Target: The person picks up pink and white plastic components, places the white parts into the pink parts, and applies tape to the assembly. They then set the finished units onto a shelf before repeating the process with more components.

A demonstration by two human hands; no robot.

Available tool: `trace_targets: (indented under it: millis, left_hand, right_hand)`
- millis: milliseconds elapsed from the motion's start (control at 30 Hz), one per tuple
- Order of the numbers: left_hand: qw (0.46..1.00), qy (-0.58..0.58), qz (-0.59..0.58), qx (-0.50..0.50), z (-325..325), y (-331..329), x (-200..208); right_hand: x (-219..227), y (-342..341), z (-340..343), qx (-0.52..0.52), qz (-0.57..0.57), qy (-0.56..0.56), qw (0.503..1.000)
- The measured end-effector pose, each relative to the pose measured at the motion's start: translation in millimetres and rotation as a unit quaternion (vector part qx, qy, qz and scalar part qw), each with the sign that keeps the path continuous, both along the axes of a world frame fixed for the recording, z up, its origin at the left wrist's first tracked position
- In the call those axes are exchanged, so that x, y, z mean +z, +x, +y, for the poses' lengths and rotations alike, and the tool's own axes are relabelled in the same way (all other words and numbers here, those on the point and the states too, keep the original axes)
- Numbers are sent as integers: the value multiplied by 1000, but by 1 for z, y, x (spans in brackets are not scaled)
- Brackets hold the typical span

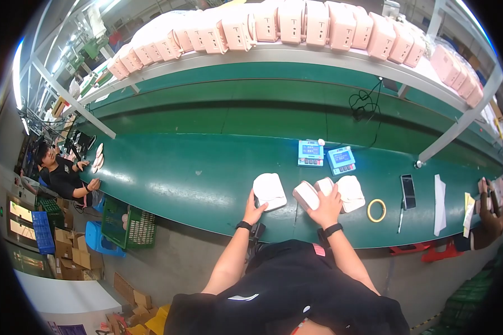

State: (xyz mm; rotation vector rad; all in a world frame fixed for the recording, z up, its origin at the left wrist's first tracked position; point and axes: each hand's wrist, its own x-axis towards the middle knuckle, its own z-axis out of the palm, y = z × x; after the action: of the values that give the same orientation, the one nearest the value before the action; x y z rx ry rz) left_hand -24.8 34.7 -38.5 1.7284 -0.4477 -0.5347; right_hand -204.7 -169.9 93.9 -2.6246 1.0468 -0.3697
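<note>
At the near edge of the green table, my left hand (pixel 254 213) grips the lower left edge of a white rounded case (pixel 269 190), which rests on the tabletop. To its right, my right hand (pixel 326 209) has its fingers over a pink-and-white case (pixel 305 195) and a second pink-and-white case (pixel 323 185) beside it. Another white case (pixel 351 192) sits against the right side of that hand. The undersides of the cases and part of my right fingers' grip are hidden.
Two blue boxes with screens (pixel 311 153) stand behind the cases. A yellow ring (pixel 376 210), a phone (pixel 408 191) and a white strip (pixel 440 205) lie rightward. Pink cases (pixel 292 22) line the overhead shelf (pixel 296 54). People sit at both table ends.
</note>
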Motion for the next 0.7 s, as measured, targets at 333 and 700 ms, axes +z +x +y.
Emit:
trace_targets:
  millis: [333,700]
  left_hand:
    - [1000,-4,-7,-10,-1,3,-2]
    - [998,-46,-40,-5,0,5,1]
  right_hand:
    - [1,2,-1,-3,5,2,1000]
    - [-12,-1,-5,46,-49,-45,997]
